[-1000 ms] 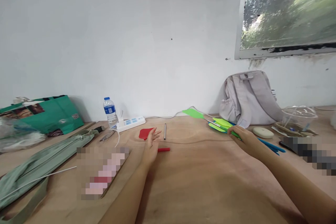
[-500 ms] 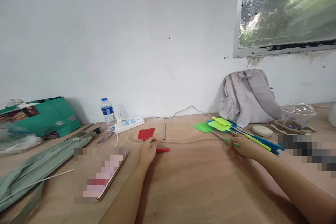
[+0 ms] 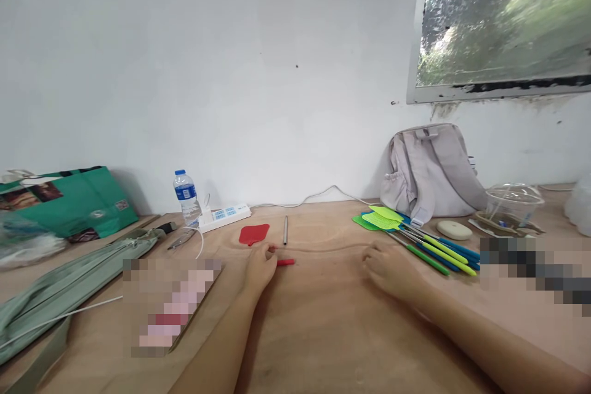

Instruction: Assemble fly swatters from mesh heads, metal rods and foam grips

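Note:
My left hand (image 3: pixel 262 266) rests on the table with its fingers curled together. A short red handle (image 3: pixel 285 262) sticks out past its right side; whether the fingers grip it is hidden. Just beyond lies a flat red fly swatter head (image 3: pixel 254 234), and to its right a thin silver rod (image 3: pixel 285 231). My right hand (image 3: pixel 384 269) is low over the table, fingers loosely bent and apart, with nothing visible in them. Right of it lies a bundle of fly swatters with green and yellow heads (image 3: pixel 384 217) and green, yellow and blue handles (image 3: pixel 428 260).
At the back stand a grey backpack (image 3: pixel 429 172), a white power strip (image 3: pixel 226 217) and a water bottle (image 3: pixel 186 197). A round white disc (image 3: pixel 454 230) and a clear plastic bowl (image 3: pixel 514 200) are at right. Leftward lie a phone (image 3: pixel 184 305), a grey-green bag (image 3: pixel 83 277) and a green bag (image 3: pixel 92 200).
My right hand has let go of a green-handled fly swatter, which now lies with the bundle, and has moved left, away from it. My left hand has stayed about where it was.

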`<action>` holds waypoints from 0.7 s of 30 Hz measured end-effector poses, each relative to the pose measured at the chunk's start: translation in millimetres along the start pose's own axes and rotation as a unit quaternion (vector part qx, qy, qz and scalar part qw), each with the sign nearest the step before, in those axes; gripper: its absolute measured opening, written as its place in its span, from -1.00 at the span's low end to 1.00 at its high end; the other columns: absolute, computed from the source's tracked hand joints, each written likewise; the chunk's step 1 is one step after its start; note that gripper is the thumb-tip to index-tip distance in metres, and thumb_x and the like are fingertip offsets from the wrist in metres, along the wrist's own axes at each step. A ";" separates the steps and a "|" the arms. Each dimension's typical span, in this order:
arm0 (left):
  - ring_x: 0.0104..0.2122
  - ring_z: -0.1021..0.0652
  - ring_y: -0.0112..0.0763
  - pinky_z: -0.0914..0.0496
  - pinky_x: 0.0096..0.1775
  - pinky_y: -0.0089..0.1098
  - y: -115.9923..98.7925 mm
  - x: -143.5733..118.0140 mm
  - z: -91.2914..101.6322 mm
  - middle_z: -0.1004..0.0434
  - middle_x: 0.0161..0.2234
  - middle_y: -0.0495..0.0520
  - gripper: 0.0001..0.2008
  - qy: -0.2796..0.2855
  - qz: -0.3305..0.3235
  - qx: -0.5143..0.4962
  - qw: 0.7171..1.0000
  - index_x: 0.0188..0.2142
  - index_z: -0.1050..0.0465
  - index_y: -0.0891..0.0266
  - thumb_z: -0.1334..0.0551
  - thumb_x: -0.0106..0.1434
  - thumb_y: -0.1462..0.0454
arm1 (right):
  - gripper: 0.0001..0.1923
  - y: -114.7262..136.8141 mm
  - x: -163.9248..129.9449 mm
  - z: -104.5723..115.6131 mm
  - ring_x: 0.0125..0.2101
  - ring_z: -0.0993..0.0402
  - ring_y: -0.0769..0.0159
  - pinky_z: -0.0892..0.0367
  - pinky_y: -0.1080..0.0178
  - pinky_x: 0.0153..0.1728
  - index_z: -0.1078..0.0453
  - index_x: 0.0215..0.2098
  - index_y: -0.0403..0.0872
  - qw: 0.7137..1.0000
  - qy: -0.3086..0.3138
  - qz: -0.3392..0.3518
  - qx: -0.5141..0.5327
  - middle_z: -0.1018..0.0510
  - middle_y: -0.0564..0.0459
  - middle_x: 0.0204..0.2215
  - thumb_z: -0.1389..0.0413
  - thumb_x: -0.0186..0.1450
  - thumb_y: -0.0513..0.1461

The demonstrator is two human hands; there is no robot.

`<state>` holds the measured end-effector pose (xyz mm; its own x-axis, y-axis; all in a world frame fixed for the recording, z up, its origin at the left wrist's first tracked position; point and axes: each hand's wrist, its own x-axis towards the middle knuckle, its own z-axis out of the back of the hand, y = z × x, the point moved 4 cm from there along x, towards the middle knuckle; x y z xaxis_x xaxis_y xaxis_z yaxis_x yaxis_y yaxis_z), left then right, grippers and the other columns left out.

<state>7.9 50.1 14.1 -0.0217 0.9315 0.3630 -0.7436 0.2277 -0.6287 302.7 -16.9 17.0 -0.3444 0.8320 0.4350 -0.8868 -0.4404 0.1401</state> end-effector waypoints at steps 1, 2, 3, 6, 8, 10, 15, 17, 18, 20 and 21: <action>-0.23 -0.43 -0.35 -0.25 -0.16 -0.38 0.0 -0.1 -0.9 -0.46 -0.32 0.08 -0.72 0.004 -0.001 0.000 1.000 -0.34 -0.38 0.29 -0.04 -0.04 0.51 | -0.83 12.6 1.3 -9.0 -0.29 -0.31 0.27 -0.19 0.25 -0.26 -0.35 -0.34 -0.08 1.000 0.009 0.018 0.017 -0.42 -0.05 -0.32 0.06 0.15 -0.28; -0.26 -0.43 -0.36 -0.26 -0.18 -0.39 -0.2 -0.3 -2.0 -0.46 -0.34 0.06 -0.72 0.009 -0.002 0.000 1.000 -0.34 -0.38 0.28 -0.05 -0.03 0.51 | -0.83 23.9 3.5 -18.0 -0.30 -0.31 0.28 -0.19 0.25 -0.27 -0.33 -0.33 -0.08 0.999 0.018 0.032 0.034 -0.43 -0.04 -0.31 0.07 0.16 -0.30; -0.28 -0.44 -0.37 -0.27 -0.20 -0.40 -0.5 -0.5 -3.4 -0.46 -0.37 0.04 -0.73 0.014 -0.003 -0.001 1.000 -0.34 -0.38 0.27 -0.05 -0.03 0.50 | -0.82 34.1 7.0 -26.7 -0.31 -0.31 0.30 -0.19 0.27 -0.28 -0.32 -0.33 -0.09 0.997 0.027 0.042 0.054 -0.43 -0.03 -0.32 0.09 0.16 -0.31; -0.36 -0.44 -0.39 -0.28 -0.26 -0.41 -1.4 -1.4 -7.4 -0.45 -0.44 -0.01 -0.74 0.024 -0.006 -0.002 1.000 -0.35 -0.38 0.26 -0.06 -0.04 0.50 | -0.81 57.9 29.3 -48.7 -0.32 -0.32 0.30 -0.21 0.28 -0.29 -0.31 -0.31 -0.09 0.993 0.028 0.049 0.102 -0.43 -0.01 -0.33 0.08 0.14 -0.33; -0.36 -0.44 -0.40 -0.27 -0.27 -0.42 -0.9 -1.3 -8.5 -0.44 -0.45 0.00 -0.73 0.020 -0.007 0.001 1.000 -0.36 -0.38 0.26 -0.06 -0.05 0.51 | -0.70 70.7 52.6 -60.4 -0.22 -0.30 0.29 -0.20 0.26 -0.20 -0.30 -0.20 -0.09 0.990 0.005 0.056 0.132 -0.42 -0.03 -0.23 0.09 0.11 -0.37; -0.33 -0.43 -0.40 -0.27 -0.25 -0.42 0.9 -0.7 -7.8 -0.43 -0.41 0.02 -0.73 0.006 -0.008 0.005 1.000 -0.35 -0.37 0.27 -0.04 -0.04 0.51 | -0.60 80.8 78.6 -72.1 -0.15 -0.28 0.27 -0.17 0.23 -0.12 -0.30 -0.13 -0.09 0.986 -0.015 0.055 0.156 -0.41 -0.05 -0.17 0.11 0.08 -0.42; -0.25 -0.40 -0.38 -0.24 -0.17 -0.39 7.1 -1.2 -4.8 -0.43 -0.33 0.07 -0.75 -0.012 -0.012 0.023 1.000 -0.35 -0.40 0.28 -0.07 -0.03 0.48 | -0.55 99.6 129.8 -99.0 -0.18 -0.32 0.29 -0.17 0.21 -0.11 -0.33 -0.11 -0.04 0.978 -0.003 0.103 0.181 -0.43 -0.04 -0.15 0.10 0.07 -0.45; -0.24 -0.40 -0.36 -0.23 -0.15 -0.38 6.3 -3.7 -6.4 -0.44 -0.32 0.05 -0.75 0.015 -0.030 0.033 0.999 -0.38 -0.44 0.24 -0.10 -0.05 0.46 | -0.58 101.9 139.8 -105.1 -0.23 -0.34 0.29 -0.20 0.23 -0.14 -0.36 -0.14 -0.04 0.973 0.008 0.132 0.189 -0.46 -0.03 -0.19 0.06 0.07 -0.43; -0.22 -0.40 -0.36 -0.23 -0.13 -0.38 4.5 -5.4 -7.9 -0.45 -0.30 0.04 -0.74 0.037 -0.047 0.039 0.997 -0.37 -0.46 0.21 -0.11 -0.06 0.45 | -0.60 101.6 142.6 -106.9 -0.25 -0.34 0.29 -0.21 0.24 -0.16 -0.37 -0.16 -0.04 0.970 0.013 0.144 0.194 -0.47 -0.03 -0.21 0.05 0.07 -0.42; -0.18 -0.38 -0.35 -0.21 -0.11 -0.38 -0.1 -9.0 -10.9 -0.44 -0.23 0.02 -0.69 0.080 -0.082 0.053 0.992 -0.32 -0.48 0.15 -0.11 -0.05 0.44 | -0.63 98.1 144.4 -108.2 -0.27 -0.34 0.31 -0.22 0.26 -0.18 -0.40 -0.22 -0.05 0.966 0.018 0.162 0.202 -0.49 -0.01 -0.27 0.06 0.08 -0.43; -0.17 -0.38 -0.35 -0.20 -0.10 -0.38 -2.3 -10.4 -11.9 -0.43 -0.21 0.02 -0.67 0.093 -0.095 0.060 0.989 -0.28 -0.48 0.13 -0.10 -0.03 0.43 | -0.64 95.2 143.7 -107.6 -0.28 -0.34 0.31 -0.23 0.26 -0.19 -0.41 -0.25 -0.05 0.964 0.018 0.167 0.205 -0.49 0.00 -0.30 0.07 0.08 -0.44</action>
<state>17.8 43.2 3.7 0.2412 0.9138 0.3267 -0.7969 0.3786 -0.4708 135.6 97.0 -2.9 -0.6066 0.6284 0.4870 -0.5303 -0.7762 0.3410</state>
